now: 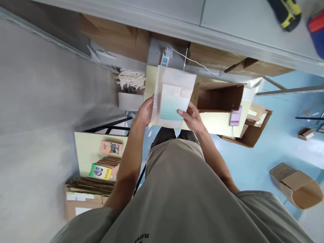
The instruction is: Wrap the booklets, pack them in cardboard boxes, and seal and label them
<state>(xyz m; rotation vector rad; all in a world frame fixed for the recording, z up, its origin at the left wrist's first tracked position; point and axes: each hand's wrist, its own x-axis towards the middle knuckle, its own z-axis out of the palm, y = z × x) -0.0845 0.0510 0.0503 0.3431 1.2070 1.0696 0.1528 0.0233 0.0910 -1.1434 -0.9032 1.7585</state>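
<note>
A translucent white plastic bag with a flat, pale white-and-teal booklet-like item inside is held up in front of me, above a cream tabletop. My left hand grips the bag's left edge, its fingers mostly hidden behind. On the lower right side, my right hand pinches the bag, thumb flat on the front and the other fingers underneath. Just right of that hand, an open cardboard box lies on the tabletop. A small blurred purple-and-white item is near the box's corner.
A white bin full of paper strips stands left of the tabletop. Stacked booklets and a pink pack rest on a lower-left board. Cardboard boxes lie on the blue floor at right. A grey shelf crosses overhead.
</note>
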